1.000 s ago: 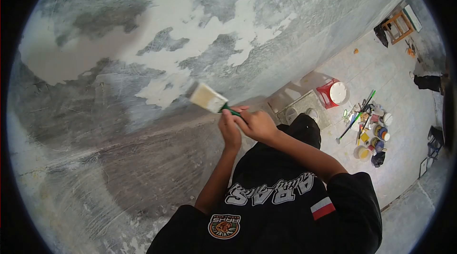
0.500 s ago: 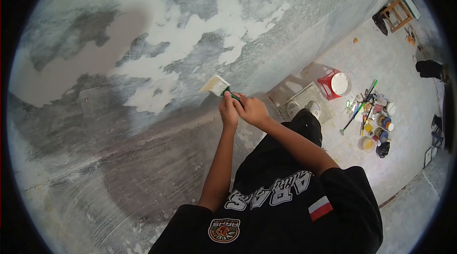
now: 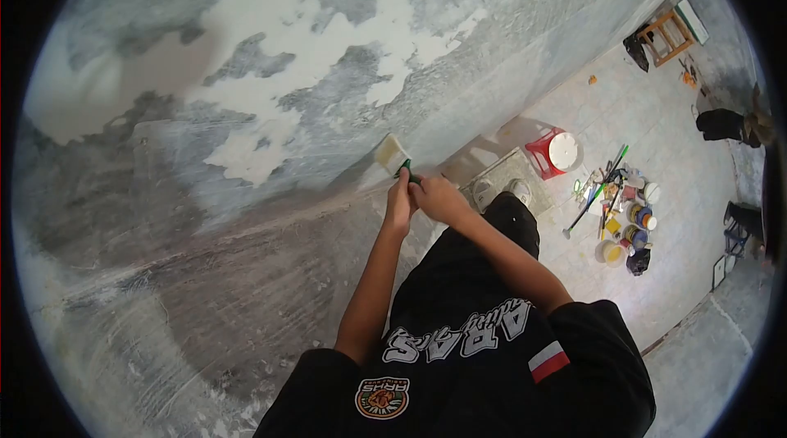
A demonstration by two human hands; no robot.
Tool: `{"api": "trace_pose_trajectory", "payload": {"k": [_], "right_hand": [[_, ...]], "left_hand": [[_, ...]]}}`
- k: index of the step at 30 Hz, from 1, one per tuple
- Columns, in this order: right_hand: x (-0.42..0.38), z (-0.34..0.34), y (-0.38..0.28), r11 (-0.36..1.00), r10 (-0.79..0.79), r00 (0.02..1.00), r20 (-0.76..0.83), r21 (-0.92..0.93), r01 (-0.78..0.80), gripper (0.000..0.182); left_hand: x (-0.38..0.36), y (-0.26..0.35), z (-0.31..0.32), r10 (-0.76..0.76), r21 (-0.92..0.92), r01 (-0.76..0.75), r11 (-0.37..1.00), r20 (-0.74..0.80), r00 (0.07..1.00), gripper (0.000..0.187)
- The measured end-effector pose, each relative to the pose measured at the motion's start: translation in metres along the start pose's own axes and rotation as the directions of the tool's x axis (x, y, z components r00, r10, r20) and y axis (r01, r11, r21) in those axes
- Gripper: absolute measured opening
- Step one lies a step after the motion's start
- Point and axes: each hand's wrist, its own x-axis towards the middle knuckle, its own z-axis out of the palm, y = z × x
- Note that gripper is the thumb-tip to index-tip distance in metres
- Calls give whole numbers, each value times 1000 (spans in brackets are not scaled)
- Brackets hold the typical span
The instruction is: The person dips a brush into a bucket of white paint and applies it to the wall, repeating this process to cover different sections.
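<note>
Both hands are closed on a paintbrush (image 3: 393, 154) with pale bristles and a green handle, in front of my body. My right hand (image 3: 441, 198) is wrapped round the handle. My left hand (image 3: 400, 205) pinches it nearer the bristles, with the thumb lying along it. The bristles point up and left, overlapping the lower part of the grey wall (image 3: 459, 102) in this view. White patches (image 3: 336, 52) of uneven outline spread over the wall above the brush.
A red stool (image 3: 541, 157) bearing a white-topped container (image 3: 563, 151) stands near my feet, which are on a low slab (image 3: 508, 175). Paint jars (image 3: 642, 216), tools and a black bag (image 3: 639, 262) lie on the floor. A wooden chair (image 3: 668, 38) is farther off.
The brush has turned from pointing left to pointing more upward, and both hands have moved slightly right and down. The view has shifted a little. Both hands keep their hold.
</note>
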Motion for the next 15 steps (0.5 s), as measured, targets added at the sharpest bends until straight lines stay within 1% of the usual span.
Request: {"api": "trace_pose_trajectory", "payload": {"k": [1, 2, 3, 5, 6, 8, 9, 11, 12, 13, 15], "right_hand": [[-12, -8, -19, 990, -141, 990, -3, -32, 141, 42], [-22, -12, -36, 958, -280, 960, -3, -62, 279, 41], [-33, -15, -57, 956, -287, 958, -3, -65, 287, 41], [-47, -17, -99, 935, -323, 939, -117, 113, 336, 39], [-47, -19, -116, 934, -325, 938, -118, 112, 338, 39], [-42, -21, -141, 943, -329, 942, -70, 36, 332, 39], [-33, -14, -141, 943, -329, 942, -70, 36, 332, 39], [0, 5, -126, 917, -381, 903, -198, 47, 397, 38], [16, 9, -113, 919, -387, 899, -204, -10, 393, 38], [30, 16, -99, 918, -388, 898, -208, -6, 396, 38], [51, 29, -66, 920, -389, 888, -244, -47, 390, 40]], "left_hand": [[-25, 13, 4, 9, -4, -9, 1000, -1, 1000, 54], [-56, 31, 13, 163, 5, -163, 987, -86, 983, 53], [-82, 48, 19, 310, 26, -310, 950, -169, 936, 53], [-115, 72, 14, 463, 72, -458, 886, -201, 863, 53], [-123, 85, 12, 465, 72, -460, 885, -201, 862, 53], [-131, 104, 8, 642, 1, -656, 755, -210, 738, 50], [-125, 109, 2, 641, 1, -656, 755, -210, 738, 50], [-99, 116, -9, 662, 76, -662, 746, -199, 723, 51], [-84, 114, -13, 701, 170, -680, 713, -185, 689, 51], [-61, 105, -20, 703, 175, -681, 711, -182, 688, 51], [-16, 78, -31, 751, 123, -741, 660, -111, 651, 52]]}}
